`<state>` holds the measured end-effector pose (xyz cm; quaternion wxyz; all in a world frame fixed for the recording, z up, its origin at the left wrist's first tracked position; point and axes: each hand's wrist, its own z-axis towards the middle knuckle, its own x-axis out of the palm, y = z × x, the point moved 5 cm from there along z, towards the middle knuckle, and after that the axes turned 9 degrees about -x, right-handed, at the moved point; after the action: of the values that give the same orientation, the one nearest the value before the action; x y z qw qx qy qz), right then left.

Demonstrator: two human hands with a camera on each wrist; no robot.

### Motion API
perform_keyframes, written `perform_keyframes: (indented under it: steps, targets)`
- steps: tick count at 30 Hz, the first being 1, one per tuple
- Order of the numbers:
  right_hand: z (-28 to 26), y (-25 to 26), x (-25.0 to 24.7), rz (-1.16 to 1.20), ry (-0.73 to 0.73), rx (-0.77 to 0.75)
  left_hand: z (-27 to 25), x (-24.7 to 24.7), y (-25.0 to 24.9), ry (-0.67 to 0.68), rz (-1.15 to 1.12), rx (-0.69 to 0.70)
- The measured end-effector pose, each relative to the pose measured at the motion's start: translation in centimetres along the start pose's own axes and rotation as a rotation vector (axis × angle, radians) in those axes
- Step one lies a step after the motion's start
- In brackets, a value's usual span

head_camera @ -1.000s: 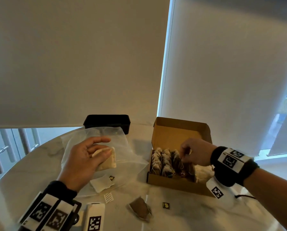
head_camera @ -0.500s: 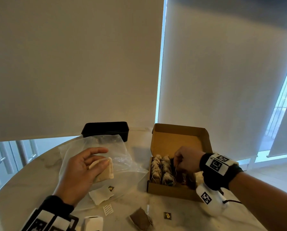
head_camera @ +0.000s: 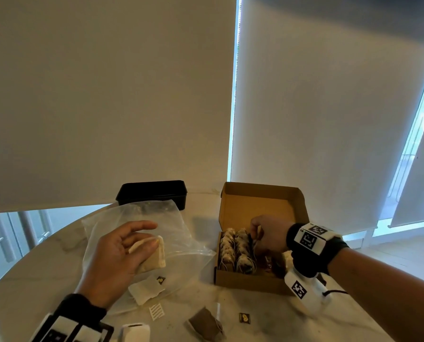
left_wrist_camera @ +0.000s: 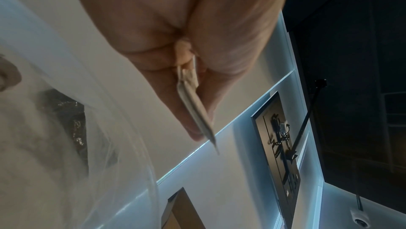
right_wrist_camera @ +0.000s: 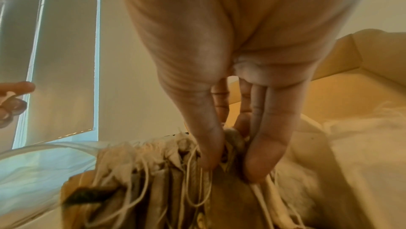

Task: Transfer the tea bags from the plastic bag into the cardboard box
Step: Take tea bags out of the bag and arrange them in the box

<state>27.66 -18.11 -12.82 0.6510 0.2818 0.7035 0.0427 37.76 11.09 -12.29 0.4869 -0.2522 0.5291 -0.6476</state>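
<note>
An open cardboard box (head_camera: 257,206) stands at centre right, its lid up, with rows of tea bags (head_camera: 235,250) upright inside. My right hand (head_camera: 267,234) reaches into the box, and its thumb and fingers (right_wrist_camera: 261,156) pinch a tea bag (right_wrist_camera: 234,139) down among the rows. My left hand (head_camera: 122,253) hovers over the clear plastic bag (head_camera: 181,233) and holds a pale tea bag (head_camera: 154,257) between thumb and fingers; the left wrist view shows that tea bag (left_wrist_camera: 195,109) edge on. Another tea bag (head_camera: 145,290) lies in the plastic bag's near end.
A black rectangular container (head_camera: 151,193) stands behind the plastic bag. On the marble table (head_camera: 33,262) near me lie a brown tea bag (head_camera: 206,327), a small dark tag (head_camera: 244,318) and a white striped label (head_camera: 156,311). Roller blinds hang just beyond the table.
My right hand has pushed lower and leftwards into the box among the tea bags. My left hand keeps its tea bag over the plastic bag, hardly moved.
</note>
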Motion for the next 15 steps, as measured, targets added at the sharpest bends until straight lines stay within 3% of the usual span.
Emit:
perform_keyframes:
  steps: [5,11,15]
  targets:
    - [-0.1,0.2,-0.8,0.024,0.016,-0.001,-0.1,0.1,0.1,0.017,0.035,0.001]
    - [-0.5,0.5,-3.6,-0.132,-0.027,-0.022,-0.2,0.1,0.2,0.009,0.049,-0.004]
    - [-1.8,3.4,-4.5,-0.162,-0.11,-0.156,-0.7,0.7,-0.7,0.021,0.016,-0.002]
